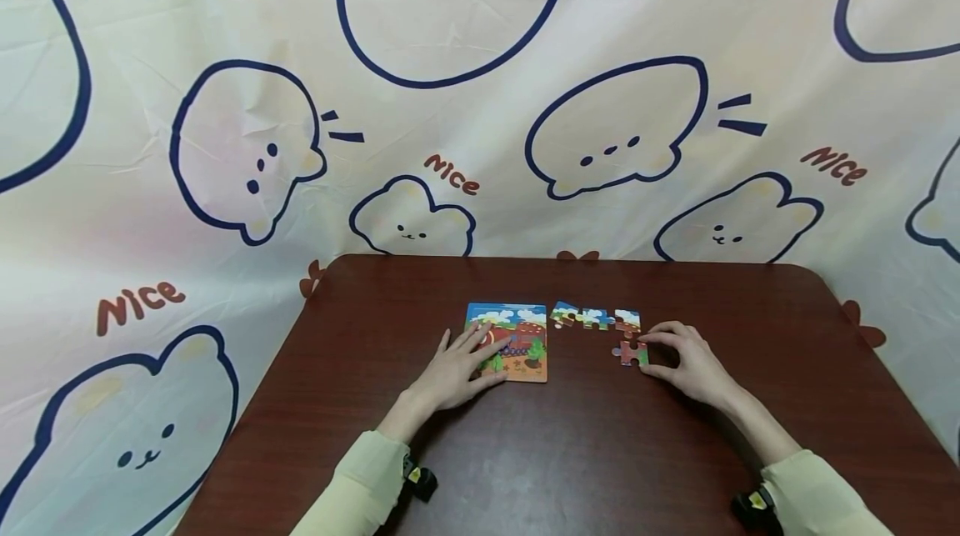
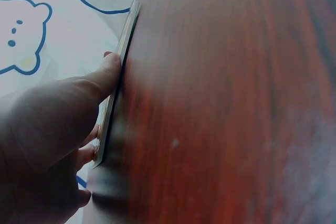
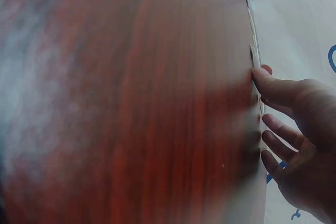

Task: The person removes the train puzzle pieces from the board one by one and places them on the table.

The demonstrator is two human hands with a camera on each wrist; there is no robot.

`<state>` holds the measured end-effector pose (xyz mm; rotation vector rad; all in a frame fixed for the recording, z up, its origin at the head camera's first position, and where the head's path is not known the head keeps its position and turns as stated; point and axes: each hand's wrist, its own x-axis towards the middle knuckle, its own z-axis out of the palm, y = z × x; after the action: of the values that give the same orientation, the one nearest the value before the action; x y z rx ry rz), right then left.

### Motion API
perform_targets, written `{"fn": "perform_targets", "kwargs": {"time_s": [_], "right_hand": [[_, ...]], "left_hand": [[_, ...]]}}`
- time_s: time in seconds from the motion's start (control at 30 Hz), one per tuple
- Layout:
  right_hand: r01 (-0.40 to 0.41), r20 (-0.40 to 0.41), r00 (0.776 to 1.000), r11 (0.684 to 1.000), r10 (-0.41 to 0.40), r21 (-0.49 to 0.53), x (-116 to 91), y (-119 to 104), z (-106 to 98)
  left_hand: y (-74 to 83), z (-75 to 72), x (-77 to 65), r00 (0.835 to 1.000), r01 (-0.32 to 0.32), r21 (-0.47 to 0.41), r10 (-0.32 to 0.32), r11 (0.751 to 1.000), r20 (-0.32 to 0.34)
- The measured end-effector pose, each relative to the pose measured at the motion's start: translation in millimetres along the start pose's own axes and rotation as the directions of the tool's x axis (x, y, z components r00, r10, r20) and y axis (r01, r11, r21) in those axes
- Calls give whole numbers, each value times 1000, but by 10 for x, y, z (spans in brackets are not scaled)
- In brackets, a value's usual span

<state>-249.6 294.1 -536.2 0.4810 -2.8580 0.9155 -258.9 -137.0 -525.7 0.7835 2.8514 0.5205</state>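
A colourful picture board (image 1: 531, 368), with blue sky and orange ground, lies flat on the brown table. My left hand (image 1: 450, 373) rests on its left part with fingers spread, covering some of the picture; the left wrist view shows the board edge-on beside the thumb (image 2: 109, 74). To the right, my right hand (image 1: 693, 365) pinches a red and green jigsaw piece (image 1: 632, 354) at its right side between thumb and fingers, close to the tabletop. Just above that piece is a row of sky-coloured jigsaw pieces (image 1: 596, 319), beginning beside the board's upper right corner.
The dark brown table (image 1: 570, 453) has rounded far corners. Behind and beside it hangs a pale cloth (image 1: 495, 127) printed with blue-outlined animals. Small black cameras (image 1: 422, 482) are strapped at both wrists, below pale green sleeves (image 1: 367, 478).
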Motion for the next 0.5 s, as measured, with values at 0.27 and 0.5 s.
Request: {"fn": "perform_targets", "kwargs": {"time_s": [0.27, 0.5], "right_hand": [[-4, 0, 1000, 1000, 4, -11, -7, 26, 1], [-8, -21, 1000, 1000, 9, 24, 10, -8, -27]], "left_hand": [[9, 10, 10, 1000, -1, 8, 1, 1000, -3], [21, -22, 5, 999, 11, 8, -12, 1000, 35]]}}
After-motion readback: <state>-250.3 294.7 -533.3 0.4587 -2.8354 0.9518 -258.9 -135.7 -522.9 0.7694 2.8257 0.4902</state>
